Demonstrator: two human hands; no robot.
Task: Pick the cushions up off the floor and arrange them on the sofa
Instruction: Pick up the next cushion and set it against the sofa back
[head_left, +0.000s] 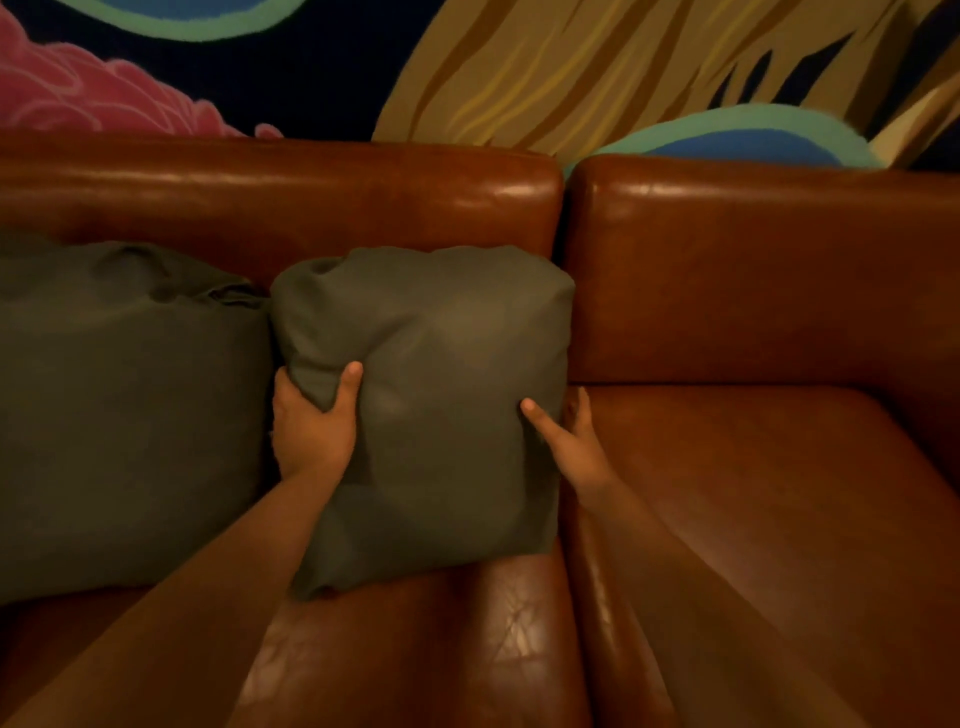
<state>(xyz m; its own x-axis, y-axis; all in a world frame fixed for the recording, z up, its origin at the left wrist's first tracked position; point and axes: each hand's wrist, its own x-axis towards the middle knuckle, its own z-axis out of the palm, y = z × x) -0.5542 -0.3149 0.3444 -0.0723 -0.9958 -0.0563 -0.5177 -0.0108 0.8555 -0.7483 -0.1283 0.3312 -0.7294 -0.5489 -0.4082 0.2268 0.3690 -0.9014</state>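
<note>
My two bare arms are closest to me. They reach out over the front of the brown sofa (753, 519). Its seat is shiny and has two pads with a crack running between them.

My left hand (311, 431) grips the left side of a dark green cushion (431, 364). My left thumb (349, 387) lies on the front. My fingers curl round the edge to the back, where I can't see them. My right hand (574, 447) pinches the right side of the same cushion. That thumb presses on the front, and the fingers go round behind the edge, with only a bit of them showing.

The cushion stands on the left seat pad. Its bottom edge sits on the leather, a little way back from the front. Its top leans on the back of the sofa. Its right edge is about in line with the crack between the pads.

A second cushion (119, 415), the same dark green, sits just to the left. The two cushions touch near the top, and my left hand is squeezed in between them, so that side is tight. To the right, the whole right seat pad is bare leather with lots of room.

Behind the cushions are two fat back pads (260, 187) with a gap between them. Farthest away is a wall painting (571, 67) with pink, yellow, blue and green shapes on dark blue.
</note>
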